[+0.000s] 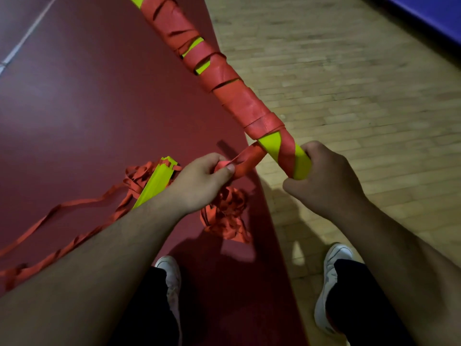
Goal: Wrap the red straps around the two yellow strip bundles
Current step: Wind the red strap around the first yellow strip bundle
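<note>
A long yellow strip bundle (269,144) runs from the top centre down to my right hand (324,178), which grips its near end. Red strap windings (239,101) cover most of its length, with yellow showing in a few gaps. My left hand (199,181) pinches the red strap (249,158) just left of the bundle, the strap leading onto it. A second yellow strip bundle (156,182) lies on the floor behind my left forearm, with loose red strap (74,204) tangled around it. A heap of red strap (227,216) lies below my left hand.
I stand on a dark red mat (87,108) whose edge meets a pale wooden floor (361,83) on the right. My two white shoes (172,273) are at the bottom. A blue surface (434,13) fills the top right corner.
</note>
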